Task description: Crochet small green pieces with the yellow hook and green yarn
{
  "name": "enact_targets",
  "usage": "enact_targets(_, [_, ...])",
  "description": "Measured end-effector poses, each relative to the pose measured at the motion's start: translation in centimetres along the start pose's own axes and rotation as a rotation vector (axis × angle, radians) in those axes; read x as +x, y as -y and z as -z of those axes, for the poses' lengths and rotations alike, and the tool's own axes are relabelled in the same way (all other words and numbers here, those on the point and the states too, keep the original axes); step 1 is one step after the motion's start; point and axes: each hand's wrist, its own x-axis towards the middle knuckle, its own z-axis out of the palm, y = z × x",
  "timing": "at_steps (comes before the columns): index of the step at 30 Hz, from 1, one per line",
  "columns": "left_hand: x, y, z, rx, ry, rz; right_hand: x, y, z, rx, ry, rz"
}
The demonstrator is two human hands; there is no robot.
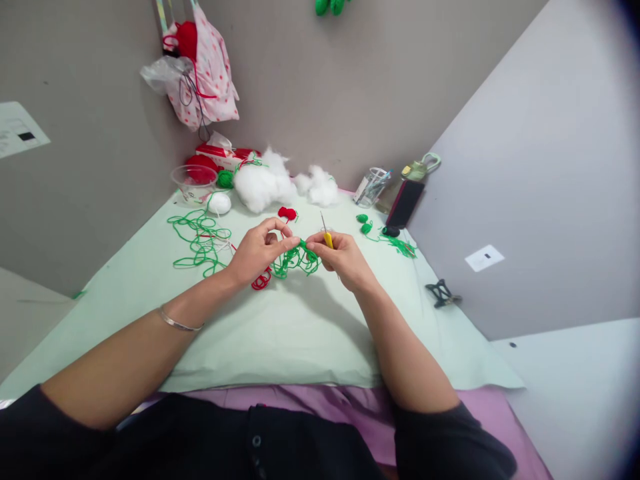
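The green yarn (296, 262) is mid-frame above the counter (260, 353), right at the fingertips, its loose loops hanging below them. The left hand (257, 250) holds its left edge under the thumb, forefinger arched slightly apart. The right hand (347, 259) pinches its right edge, those fingers closed around a yellow-handled hook (328, 240) pointing up.

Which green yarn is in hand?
The middle green bunch, at the fingertips of the left hand and right hand; the loose green loops farther left and green strands farther right lie untouched.
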Motion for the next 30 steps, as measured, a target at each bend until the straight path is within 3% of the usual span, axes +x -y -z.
enact_targets(9, [0.5,0.6,0.1,0.048,-0.073,-0.012,0.3,-0.1,0.0,0.085,0.008,-0.044])
enact_targets(18, [-0.6,0.0,-0.9,0.147,-0.101,-0.201,0.2,0.0,0.0,0.118,0.024,-0.061])
enact_targets(30, [0.7,0.5,0.2,-0.063,-0.115,0.047,0.3,0.2,0.6,0.165,0.054,-0.089])
